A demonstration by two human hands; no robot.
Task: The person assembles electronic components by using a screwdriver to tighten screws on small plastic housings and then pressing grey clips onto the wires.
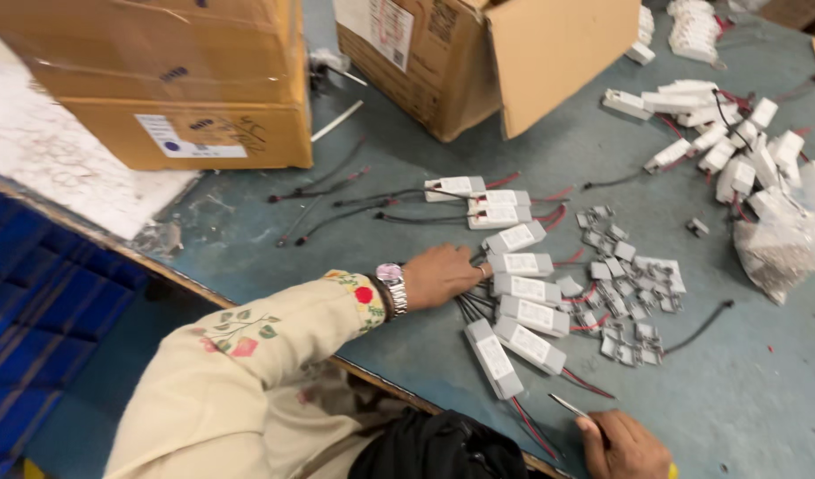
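Note:
My left hand (444, 275) lies flat on the teal table, fingers pressing on the black wires of a row of white rectangular driver boxes (524, 315) fanned out beside it. A watch sits on that wrist, and the sleeve is cream with flower embroidery. My right hand (622, 446) is at the bottom edge, closed on a thin metal tool (569, 407) whose tip points toward the nearest box (494, 358). Red and black leads trail from the boxes.
Several small grey clips (622, 293) lie right of the boxes. A heap of white boxes (736, 142) and a clear plastic bag (784, 248) sit at the right. Cardboard cartons (185, 80) (478, 53) stand at the back. Loose black cables (336, 200) lie mid-table.

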